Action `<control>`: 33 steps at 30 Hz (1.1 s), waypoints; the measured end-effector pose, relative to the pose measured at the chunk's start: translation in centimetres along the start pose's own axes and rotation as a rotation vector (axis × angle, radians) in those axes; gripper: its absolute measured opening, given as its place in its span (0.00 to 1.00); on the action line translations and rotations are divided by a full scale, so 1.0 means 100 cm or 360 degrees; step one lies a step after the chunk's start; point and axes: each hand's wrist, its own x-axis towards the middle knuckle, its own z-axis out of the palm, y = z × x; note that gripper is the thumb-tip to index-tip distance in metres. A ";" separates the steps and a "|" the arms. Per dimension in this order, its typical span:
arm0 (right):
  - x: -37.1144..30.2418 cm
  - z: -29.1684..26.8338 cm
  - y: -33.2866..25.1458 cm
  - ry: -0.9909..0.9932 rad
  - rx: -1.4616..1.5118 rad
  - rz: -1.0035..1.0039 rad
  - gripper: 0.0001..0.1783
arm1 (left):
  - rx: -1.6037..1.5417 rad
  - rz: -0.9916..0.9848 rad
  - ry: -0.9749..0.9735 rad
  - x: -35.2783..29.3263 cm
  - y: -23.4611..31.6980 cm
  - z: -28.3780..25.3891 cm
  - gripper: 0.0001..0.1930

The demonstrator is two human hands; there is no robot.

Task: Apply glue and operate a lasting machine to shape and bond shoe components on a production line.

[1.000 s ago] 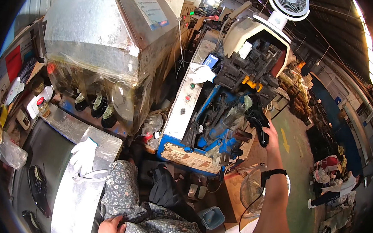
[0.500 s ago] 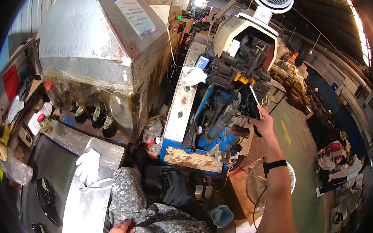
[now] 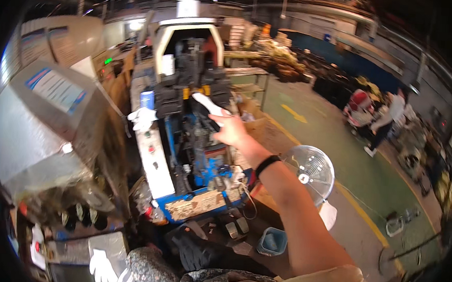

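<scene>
My right hand [image 3: 229, 128], with a black band at its wrist, reaches forward over the machine. Its fingers are closed on a shoe [image 3: 207, 103], whose long white underside shows; the hand and machine hide part of the rest. The shoe is at the front of the dark clamps and yellow parts [image 3: 186, 93] of a blue-framed shoe machine [image 3: 187, 144]; whether it touches them I cannot tell. My left hand is out of view.
A white control panel [image 3: 156, 168] with buttons runs along the machine's left, white gloves [image 3: 142, 118] at its far end. A metal hood [image 3: 41, 114] stands left, black shoes [image 3: 79, 216] under it. A wire-caged fan [image 3: 307, 172] and blue bin [image 3: 272, 241] stand right. Someone [image 3: 390, 117] is farther off.
The view has swung to the right and up. My right hand still holds the shoe at the clamps, its white underside now showing more broadly. My left hand has left the view.
</scene>
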 end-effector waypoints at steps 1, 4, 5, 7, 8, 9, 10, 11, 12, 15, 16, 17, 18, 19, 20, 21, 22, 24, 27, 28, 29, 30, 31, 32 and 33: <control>0.004 -0.005 -0.003 -0.0260 0.0076 0.0152 0.37 | 0.0017 -0.0063 -0.0022 0.002 -0.004 0.001 0.18; 0.016 -0.023 -0.015 -0.0299 0.0225 0.0315 0.38 | 0.0021 -0.0080 -0.0109 0.010 -0.012 0.004 0.20; 0.017 -0.029 -0.019 -0.0301 0.0232 0.0342 0.39 | 0.0026 -0.0069 -0.0113 0.012 -0.013 0.004 0.20; 0.017 -0.037 -0.023 -0.0359 0.0260 0.0422 0.39 | 0.0066 0.0003 -0.0115 0.016 -0.012 0.004 0.20; 0.015 -0.039 -0.025 -0.0399 0.0286 0.0445 0.40 | 0.0089 0.0033 -0.0115 0.018 -0.010 0.004 0.21; 0.011 -0.040 -0.026 -0.0393 0.0215 0.0417 0.40 | 0.0099 0.0059 -0.0122 0.019 -0.007 0.003 0.21; 0.007 -0.039 -0.027 -0.0433 0.0142 0.0385 0.39 | 0.0117 0.0077 -0.0123 0.020 -0.004 0.003 0.21; 0.003 -0.037 -0.028 -0.0407 0.0099 0.0340 0.38 | 0.0127 0.0097 -0.0125 0.021 -0.002 0.002 0.21; 0.000 -0.034 -0.027 -0.0427 -0.0005 0.0355 0.38 | 0.0135 0.0113 -0.0126 0.021 0.001 0.001 0.22; 0.003 -0.023 -0.026 -0.0364 -0.0115 0.0245 0.37 | 0.0171 0.0155 -0.0126 0.023 0.008 -0.003 0.22; 0.009 -0.020 -0.025 -0.0406 -0.0033 0.0263 0.36 | 0.0175 0.0173 -0.0123 0.023 0.010 -0.003 0.23; 0.011 -0.018 -0.026 -0.0397 -0.0124 0.0191 0.35 | 0.0181 0.0194 -0.0112 0.022 0.010 -0.003 0.23; 0.017 -0.018 -0.026 -0.0522 -0.0094 0.0146 0.36 | 0.0183 0.0212 -0.0088 0.021 0.010 -0.002 0.23; 0.017 -0.016 -0.028 -0.0357 -0.0006 0.0158 0.36 | 0.0202 0.0235 -0.0054 0.019 0.010 -0.001 0.23; 0.019 -0.016 -0.028 -0.0410 0.0163 0.0231 0.29 | 0.0242 0.0260 0.0022 0.017 0.010 0.001 0.25; 0.014 -0.012 -0.031 -0.0349 0.0229 0.0299 0.31 | 0.0283 0.0282 0.0099 0.015 0.010 0.005 0.27; 0.010 -0.010 -0.031 -0.0457 0.0371 0.0439 0.36 | 0.0231 0.0117 -0.0018 0.014 0.009 0.007 0.27; -0.007 0.002 -0.038 -0.0384 -0.0209 0.0063 0.39 | 0.0125 0.0373 0.0345 0.012 0.008 0.011 0.27; -0.034 0.025 -0.049 -0.0351 -0.0266 0.0132 0.37 | 0.0165 0.0314 0.0349 0.010 0.005 0.012 0.27; -0.039 0.030 -0.050 -0.0215 -0.0254 0.0105 0.37 | 0.0132 0.0316 0.0356 0.010 0.003 0.010 0.27; -0.042 0.034 -0.051 -0.0150 -0.0208 0.0139 0.36 | 0.0118 0.0302 0.0342 0.010 0.002 0.010 0.27; -0.044 0.036 -0.052 -0.0017 -0.0151 0.0142 0.34 | 0.0056 0.0327 0.0341 0.010 0.000 0.009 0.27; -0.044 0.036 -0.053 0.0014 -0.0160 0.0137 0.33 | 0.0053 0.0339 0.0336 0.010 0.000 0.009 0.27; -0.042 0.035 -0.053 0.0018 -0.0239 0.0116 0.33 | 0.0054 0.0352 0.0334 0.010 0.000 0.008 0.27; -0.040 0.032 -0.054 -0.0076 -0.0214 0.0130 0.33 | 0.0028 0.0302 0.0284 0.011 0.001 0.009 0.27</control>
